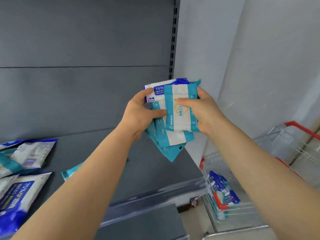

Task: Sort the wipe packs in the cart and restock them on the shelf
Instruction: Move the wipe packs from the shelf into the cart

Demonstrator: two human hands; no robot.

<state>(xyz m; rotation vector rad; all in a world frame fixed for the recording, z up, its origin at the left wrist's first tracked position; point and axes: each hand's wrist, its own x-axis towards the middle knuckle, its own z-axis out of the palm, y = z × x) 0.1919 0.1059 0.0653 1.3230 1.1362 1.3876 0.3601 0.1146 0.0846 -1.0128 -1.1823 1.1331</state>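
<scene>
While a grey shelf (155, 174) runs off to the left and a wire cart (239, 220) with red trim stands low at the right, a person holds a fanned bundle of wipe packs above the shelf's right end, clear of its deck. The teal-and-white packs (178, 111) stand with their long axis roughly upright, and a blue alcohol pack (159, 90) sits crosswise behind them. The left hand (140, 113) grips the bundle's left edge and the right hand (206, 111) its right, fingers (185, 101) curled round the soft wrappers. The deck lies below the fingers. Sorted piles (26, 153) lie down to the left, nearer the left hand. More packs (223, 193) wait in the cart.
</scene>
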